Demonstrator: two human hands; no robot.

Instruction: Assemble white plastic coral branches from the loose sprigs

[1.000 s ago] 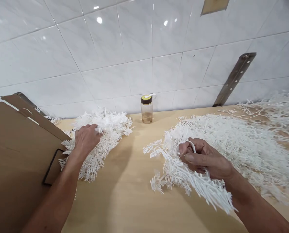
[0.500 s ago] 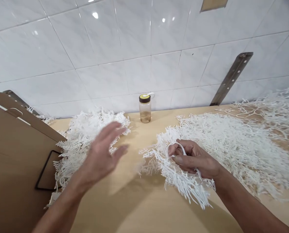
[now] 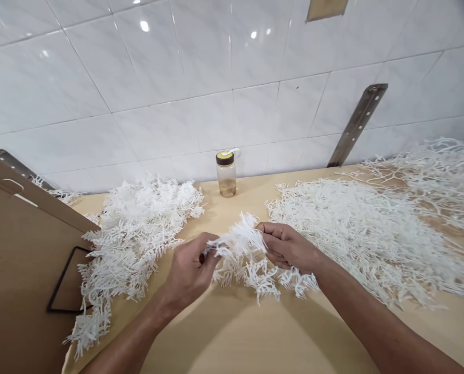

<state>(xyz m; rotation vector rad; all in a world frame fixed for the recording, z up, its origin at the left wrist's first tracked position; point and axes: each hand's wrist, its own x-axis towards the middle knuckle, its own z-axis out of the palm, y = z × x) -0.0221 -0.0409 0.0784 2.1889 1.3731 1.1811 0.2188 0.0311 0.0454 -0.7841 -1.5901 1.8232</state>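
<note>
A bunch of white fringed strands (image 3: 241, 241) hangs between my two hands, just above the table in the middle of the head view. My left hand (image 3: 190, 267) is closed on the left end of the bunch; a small dark spot shows at its curled fingers, and I cannot make out what it is. On the other side my right hand (image 3: 288, 246) pinches the strands between thumb and fingers. Loose fringed ends dangle below both hands. To the right of my right hand spreads a large heap of similar white strands (image 3: 356, 228).
Another white pile (image 3: 138, 223) lies on the left, beside a brown cardboard box (image 3: 25, 270) and a black wire frame (image 3: 60, 283). Against the tiled wall stands a clear bottle (image 3: 226, 179) with brownish liquid. A metal bracket (image 3: 356, 127) leans at right. Long strands (image 3: 446, 182) fill the far-right corner.
My left hand, open and apart before, has moved right and closed on the strands. My right hand has shifted slightly left, and the bunch is now stretched between both hands.
</note>
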